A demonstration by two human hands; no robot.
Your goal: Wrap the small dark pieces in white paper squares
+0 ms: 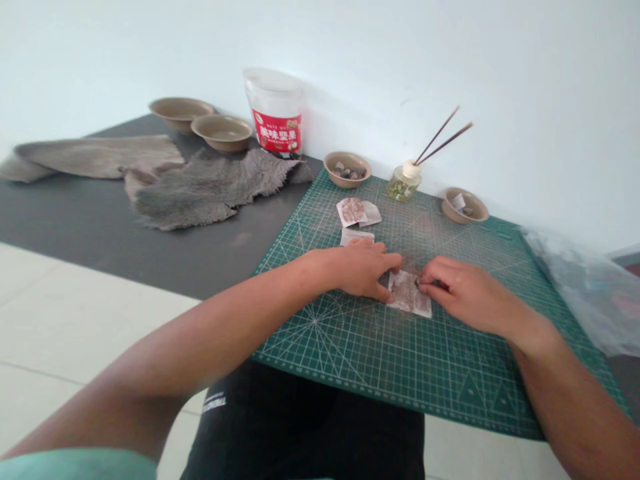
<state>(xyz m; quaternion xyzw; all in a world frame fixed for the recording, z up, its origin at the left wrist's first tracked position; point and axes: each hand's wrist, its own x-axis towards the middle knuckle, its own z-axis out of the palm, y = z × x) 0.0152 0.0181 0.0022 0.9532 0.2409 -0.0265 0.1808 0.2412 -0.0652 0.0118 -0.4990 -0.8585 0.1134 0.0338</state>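
Note:
A small square sheet (409, 297) with a rough, brown-smeared face lies on the green cutting mat (320, 347). My left hand (363, 270) rests palm down at its left side, fingers apart, with the thumb and a fingertip touching the sheet's edge. Over the sheet's right part, my right hand (453, 290) is closed in a pinch on a small dark piece (418, 283), mostly hidden by the fingers. Just beyond my left hand lies a pale folded sheet (356, 237). Farther back are a brown-stained square (352, 211) and a greyish square (371, 213), overlapping.
A bowl of stone-like pieces (346, 179), a reed diffuser (404, 183) and another small bowl (463, 212) line the mat's back edge. Clear plastic (590, 287) lies right. At left are a grey ragged cloth (210, 190), two bowls (223, 141) and a red-labelled tub (275, 113).

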